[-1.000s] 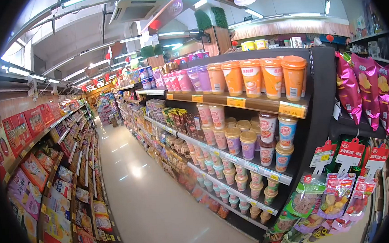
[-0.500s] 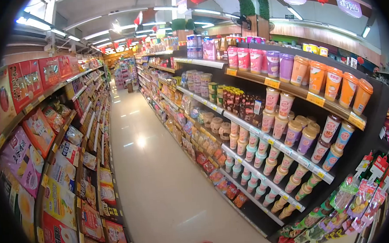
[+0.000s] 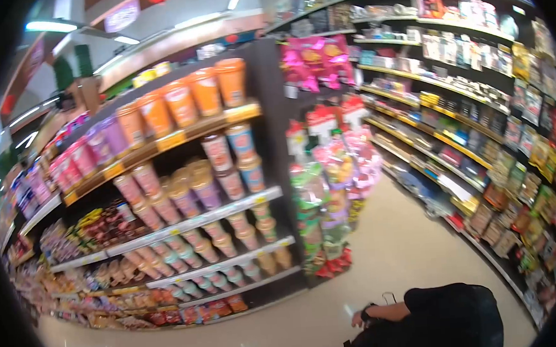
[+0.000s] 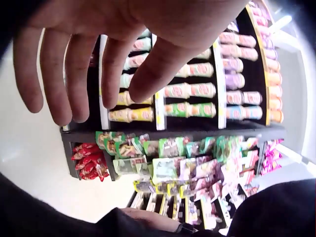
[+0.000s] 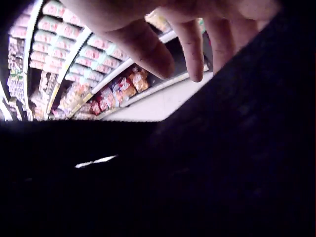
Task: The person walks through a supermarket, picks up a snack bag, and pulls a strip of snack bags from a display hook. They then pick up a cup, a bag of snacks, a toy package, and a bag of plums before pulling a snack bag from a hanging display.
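My left hand point(image 4: 113, 24) fills the top of the left wrist view, its fingers extended and spread with nothing in them. Behind those fingers in that view are stacked drink cups point(image 4: 190, 90) on the shelves and bagged snacks point(image 4: 166, 169) hanging at the shelf end. My right hand point(image 5: 195, 11) shows at the top of the right wrist view, fingers loosely bent and holding nothing. In the head view the right hand point(image 3: 358, 320) hangs low over the floor, below a black sleeve point(image 3: 454, 299). The left hand is outside the head view.
A dark shelf unit carries orange cups point(image 3: 181, 103) on top and smaller cups below. Pink chip bags point(image 3: 316, 63) hang on its end panel above packaged snacks point(image 3: 332, 170). Pale floor point(image 3: 390, 243) runs between it and stocked shelves point(image 3: 442, 103) on the right.
The head view first swung left along the aisle, then right toward the shelf end and the shelves beyond. A hand showed at the bottom edge half a second ago; now a sleeved forearm shows lower right.
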Motion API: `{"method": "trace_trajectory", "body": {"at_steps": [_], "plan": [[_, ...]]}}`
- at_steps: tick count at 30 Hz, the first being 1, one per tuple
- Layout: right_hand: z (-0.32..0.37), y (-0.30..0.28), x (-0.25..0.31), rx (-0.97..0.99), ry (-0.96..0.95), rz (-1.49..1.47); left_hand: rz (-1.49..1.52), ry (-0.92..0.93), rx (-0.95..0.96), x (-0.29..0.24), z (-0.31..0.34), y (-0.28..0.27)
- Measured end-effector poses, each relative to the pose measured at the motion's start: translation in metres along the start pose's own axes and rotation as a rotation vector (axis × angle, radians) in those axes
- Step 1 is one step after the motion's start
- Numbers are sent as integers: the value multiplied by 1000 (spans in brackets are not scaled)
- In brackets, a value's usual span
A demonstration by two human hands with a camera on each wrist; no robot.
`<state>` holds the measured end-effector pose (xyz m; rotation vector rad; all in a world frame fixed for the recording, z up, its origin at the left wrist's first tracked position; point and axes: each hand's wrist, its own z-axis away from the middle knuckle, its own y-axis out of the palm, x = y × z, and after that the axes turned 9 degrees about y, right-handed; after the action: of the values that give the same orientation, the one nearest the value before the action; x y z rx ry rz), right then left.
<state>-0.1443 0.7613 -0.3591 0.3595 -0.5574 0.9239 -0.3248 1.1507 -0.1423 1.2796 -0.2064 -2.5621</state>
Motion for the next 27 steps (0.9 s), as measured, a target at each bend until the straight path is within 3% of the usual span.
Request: {"method": "trace_trajectory", "body": {"at_steps": [2,4,10,11,14,18,21,27], "plan": [[0,-34,-37,-156,173,-202,-146,110,57,-20,-21,42],[108,-10,73,-253,469,-83,-208,195,98,-29,-45,66],[155,-62,16,-188,391,-141,-331,326,79,-77,-88,198],[167,-72,6,-174,370,-176,-318,441,136,-80,-88,223],[203,-102,-31,-156,309,-248,-380,369,132,-105,-62,323],[254,-140,-85,-139,275,-474,-482,251,224,-87,-72,401],[275,-158,-127,-229,198,-685,-518,240,258,-76,-78,435],[315,-178,-135,-246,178,-787,-527,323,195,-99,-94,489]]}}
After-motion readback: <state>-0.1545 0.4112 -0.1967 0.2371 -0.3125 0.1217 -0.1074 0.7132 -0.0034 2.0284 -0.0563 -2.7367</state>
